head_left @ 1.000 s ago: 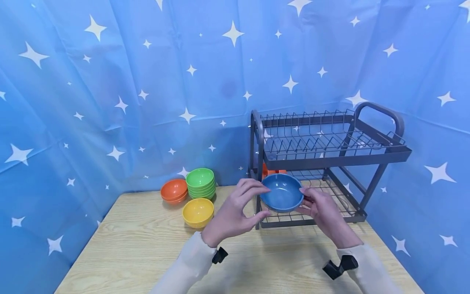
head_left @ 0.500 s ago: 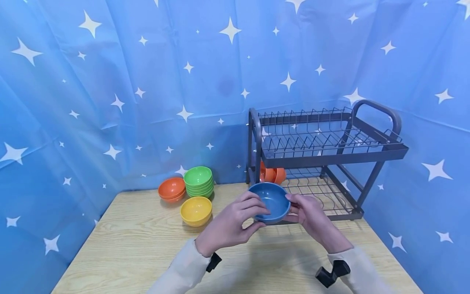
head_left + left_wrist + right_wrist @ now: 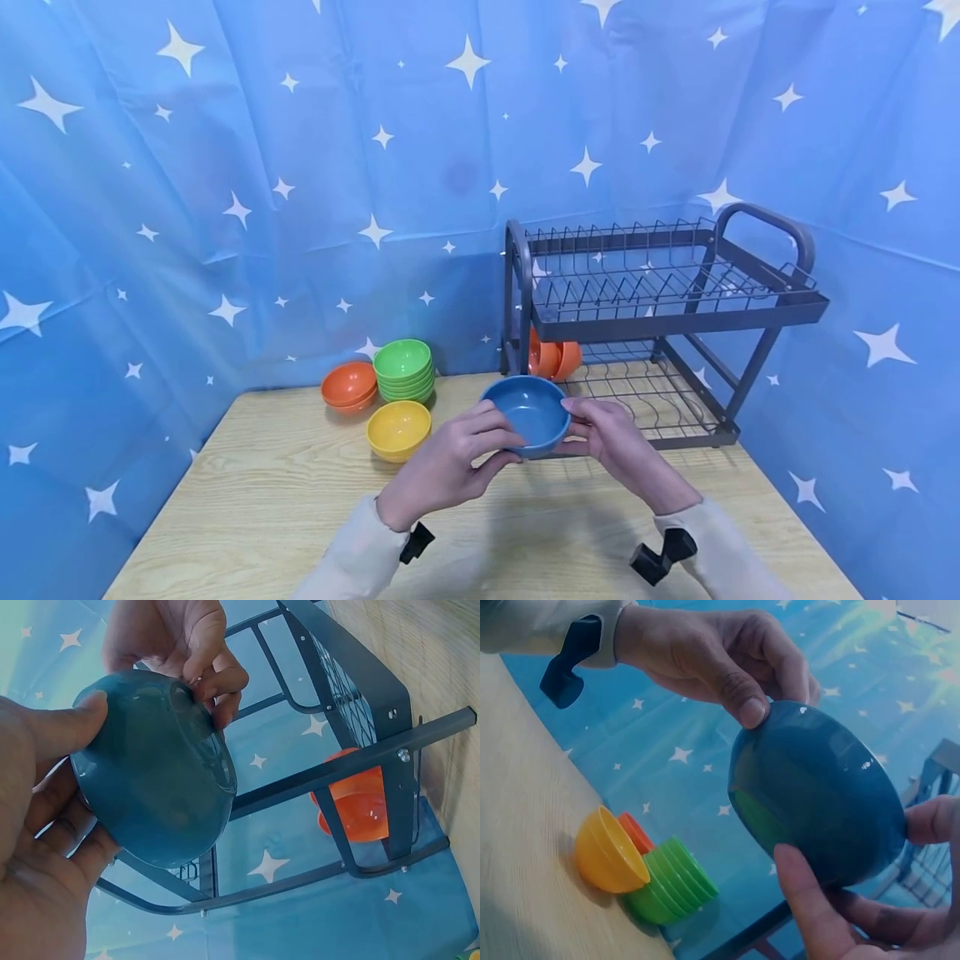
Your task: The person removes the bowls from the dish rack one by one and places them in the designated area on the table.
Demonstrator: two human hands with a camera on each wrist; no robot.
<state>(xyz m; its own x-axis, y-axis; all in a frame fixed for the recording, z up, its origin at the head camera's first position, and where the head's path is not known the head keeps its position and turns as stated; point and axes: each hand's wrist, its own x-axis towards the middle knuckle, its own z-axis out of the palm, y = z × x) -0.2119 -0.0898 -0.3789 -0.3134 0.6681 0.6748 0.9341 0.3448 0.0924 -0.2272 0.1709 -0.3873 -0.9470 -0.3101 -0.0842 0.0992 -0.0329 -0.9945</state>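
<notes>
A blue bowl (image 3: 531,410) is held above the table in front of the rack, its hollow facing up toward the head camera. My left hand (image 3: 457,454) pinches its left rim, fingers inside and thumb below. On the opposite side, my right hand (image 3: 618,446) grips the rim with the thumb on top and fingers underneath. In the left wrist view the bowl's outer wall (image 3: 157,772) and foot ring show between both hands. The right wrist view also has the bowl (image 3: 817,787) between both hands.
A yellow bowl (image 3: 399,429), stacked green bowls (image 3: 405,375) and orange bowls (image 3: 350,387) stand at the table's left back. A dark two-tier dish rack (image 3: 675,321) stands at the right, with orange bowls (image 3: 553,358) on its lower tier. A starry curtain (image 3: 337,167) hangs behind.
The blue bowl has moved left and slightly down, away from the rack. My left hand, earlier apart with spread fingers, has closed on its left rim; my right hand keeps its hold.
</notes>
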